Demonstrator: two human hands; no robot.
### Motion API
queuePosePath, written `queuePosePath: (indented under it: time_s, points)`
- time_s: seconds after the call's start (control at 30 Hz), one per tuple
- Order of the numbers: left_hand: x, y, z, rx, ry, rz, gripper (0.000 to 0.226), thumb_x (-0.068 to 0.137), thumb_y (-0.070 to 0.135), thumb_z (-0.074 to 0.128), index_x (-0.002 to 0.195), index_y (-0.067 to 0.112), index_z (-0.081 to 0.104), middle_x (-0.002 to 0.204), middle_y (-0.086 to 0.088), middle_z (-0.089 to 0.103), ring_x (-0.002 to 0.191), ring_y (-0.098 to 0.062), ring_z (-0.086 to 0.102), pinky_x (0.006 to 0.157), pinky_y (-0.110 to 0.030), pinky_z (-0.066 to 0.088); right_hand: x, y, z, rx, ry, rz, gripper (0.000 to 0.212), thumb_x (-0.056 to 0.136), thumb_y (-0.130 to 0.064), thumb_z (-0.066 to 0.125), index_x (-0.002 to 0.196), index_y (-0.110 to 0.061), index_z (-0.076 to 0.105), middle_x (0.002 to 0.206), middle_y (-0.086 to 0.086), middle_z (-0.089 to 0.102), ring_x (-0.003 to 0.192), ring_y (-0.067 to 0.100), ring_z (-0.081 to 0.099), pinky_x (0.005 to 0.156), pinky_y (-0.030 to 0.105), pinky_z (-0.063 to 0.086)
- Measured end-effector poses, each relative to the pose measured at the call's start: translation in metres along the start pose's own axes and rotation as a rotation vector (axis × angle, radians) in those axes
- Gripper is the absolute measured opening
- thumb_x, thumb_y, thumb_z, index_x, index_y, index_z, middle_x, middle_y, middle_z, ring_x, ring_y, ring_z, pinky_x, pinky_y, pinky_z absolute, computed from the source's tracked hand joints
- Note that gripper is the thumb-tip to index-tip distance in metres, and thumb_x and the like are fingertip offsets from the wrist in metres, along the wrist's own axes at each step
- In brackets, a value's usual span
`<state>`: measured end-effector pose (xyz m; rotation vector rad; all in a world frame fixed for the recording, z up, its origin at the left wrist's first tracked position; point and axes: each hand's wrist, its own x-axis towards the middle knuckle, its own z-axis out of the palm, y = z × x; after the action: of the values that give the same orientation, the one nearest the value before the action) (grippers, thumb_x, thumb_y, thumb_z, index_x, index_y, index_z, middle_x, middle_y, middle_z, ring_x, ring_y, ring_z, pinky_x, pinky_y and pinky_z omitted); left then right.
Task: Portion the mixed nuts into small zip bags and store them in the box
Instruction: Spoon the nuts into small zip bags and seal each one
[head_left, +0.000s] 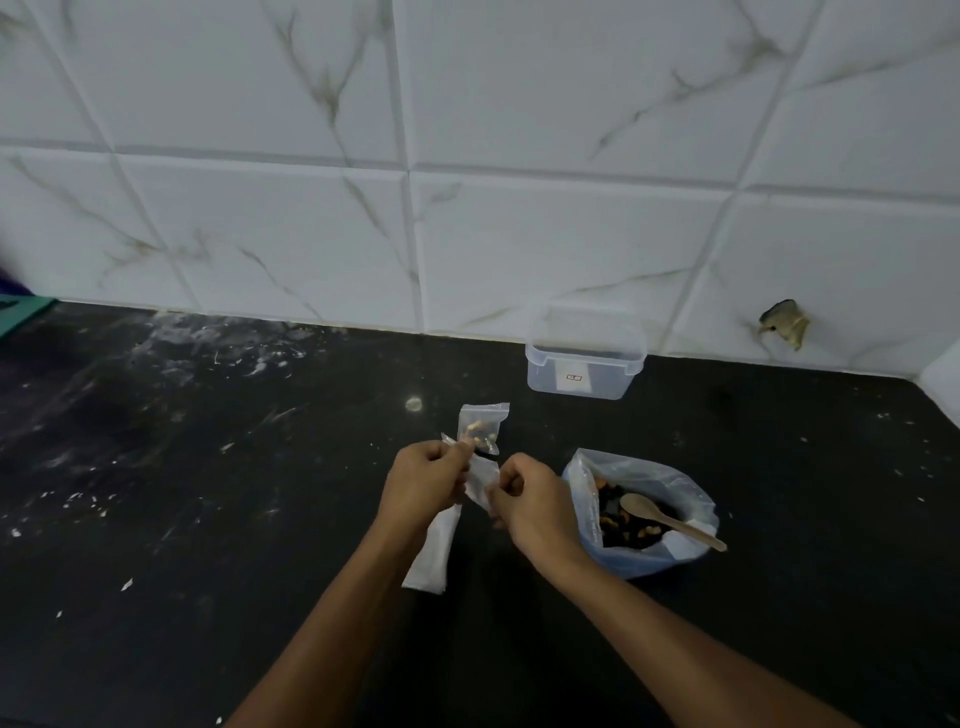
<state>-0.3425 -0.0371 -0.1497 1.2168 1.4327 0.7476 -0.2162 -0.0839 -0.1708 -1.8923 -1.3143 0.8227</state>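
My left hand (423, 480) and my right hand (527, 501) both pinch a small clear zip bag (480, 480) held between them above the black counter. A small zip bag with nuts in it (483, 426) lies flat just beyond my hands. Under my left wrist lies a stack of blank small zip bags (434, 551). To the right stands a large open plastic bag of mixed nuts (644, 512) with a wooden spoon (670, 519) resting in it. A clear plastic box (584, 358), lid off, stands against the wall.
The black counter (208, 493) carries white specks and smears at the left. A marble-pattern tiled wall (467, 156) runs behind. A green edge (21, 312) shows at far left, and the wall has a chipped hole (784, 322) at right.
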Motion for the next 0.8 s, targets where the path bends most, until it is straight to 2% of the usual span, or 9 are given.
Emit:
queuePosePath:
  time_s: [0.07,0.17,0.23,0.33,0.4,0.5,0.6,0.7,0.8]
  points:
    - [0.004,0.006,0.009,-0.034,-0.047,-0.033,0.029,0.097,0.028,0.059,0.086,0.004,0.071,0.079,-0.013,0.069,0.075,-0.022,0.066,0.074,-0.035,0.057,0.000,0.004,-0.008,0.010,0.030,-0.013,0.014,0.090,-0.020,0.064,0.079,-0.021,0.056,0.073,0.001,0.066,0.067,0.012,0.067,0.065,0.037,0.060]
    - [0.007,0.011,0.022,-0.019,-0.100,-0.005,0.032,0.100,0.025,0.054,0.092,-0.001,0.070,0.088,-0.020,0.071,0.073,-0.020,0.066,0.067,-0.032,0.054,-0.002,0.010,-0.022,0.050,0.009,-0.006,0.013,0.089,-0.022,0.067,0.080,-0.019,0.057,0.075,0.001,0.067,0.068,0.012,0.067,0.065,0.038,0.059]
    - [0.007,0.013,0.030,0.043,-0.104,0.048,0.032,0.100,0.024,0.053,0.092,-0.003,0.068,0.082,-0.017,0.069,0.070,-0.019,0.064,0.066,-0.033,0.053,-0.004,0.011,-0.034,0.051,-0.036,-0.002,0.013,0.086,-0.031,0.069,0.087,-0.020,0.061,0.081,-0.002,0.067,0.075,0.010,0.066,0.067,0.031,0.058]
    - [0.010,0.014,0.038,0.142,-0.098,0.136,0.028,0.098,0.024,0.056,0.085,0.001,0.068,0.078,-0.011,0.070,0.071,-0.024,0.065,0.070,-0.039,0.055,-0.009,0.010,-0.054,0.087,-0.013,-0.009,0.017,0.088,-0.039,0.062,0.091,-0.022,0.064,0.084,-0.006,0.065,0.081,0.006,0.062,0.066,0.019,0.047]
    - [0.009,0.017,0.044,0.171,-0.138,0.187,0.026,0.097,0.025,0.058,0.081,0.007,0.068,0.080,-0.008,0.070,0.073,-0.019,0.066,0.069,-0.035,0.054,-0.009,0.008,-0.067,0.140,0.060,-0.018,0.015,0.091,-0.037,0.058,0.086,-0.024,0.064,0.083,-0.006,0.064,0.080,0.007,0.061,0.064,0.018,0.044]
    - [0.006,0.023,0.056,0.216,-0.188,0.274,0.024,0.097,0.025,0.059,0.080,0.011,0.068,0.074,-0.001,0.067,0.063,-0.003,0.060,0.059,-0.018,0.047,-0.003,0.006,-0.080,0.136,0.108,-0.021,0.013,0.093,-0.034,0.057,0.085,-0.027,0.063,0.081,-0.010,0.063,0.080,0.004,0.060,0.064,0.017,0.046]
    - [0.005,0.030,0.067,0.164,-0.253,0.286,0.022,0.097,0.018,0.058,0.083,0.007,0.069,0.073,-0.002,0.067,0.062,-0.004,0.060,0.056,-0.013,0.046,0.002,0.007,-0.086,0.155,0.096,-0.019,0.013,0.094,-0.032,0.058,0.091,-0.023,0.067,0.078,-0.010,0.065,0.075,0.005,0.065,0.063,0.020,0.053]
    - [-0.001,0.033,0.075,-0.009,-0.327,0.226,0.024,0.101,0.017,0.053,0.087,0.004,0.068,0.076,-0.008,0.067,0.068,-0.014,0.061,0.059,-0.018,0.050,-0.001,0.009,-0.090,0.232,0.084,-0.008,0.017,0.093,-0.032,0.061,0.093,-0.018,0.071,0.076,-0.005,0.069,0.072,0.006,0.067,0.064,0.023,0.057]
    - [-0.004,0.032,0.080,-0.085,-0.368,0.208,0.028,0.103,0.021,0.050,0.087,0.007,0.068,0.076,-0.008,0.067,0.075,-0.019,0.063,0.073,-0.033,0.055,-0.002,0.012,-0.094,0.264,0.079,0.015,0.022,0.091,-0.032,0.064,0.096,-0.013,0.072,0.082,0.002,0.073,0.078,0.011,0.068,0.067,0.027,0.058]
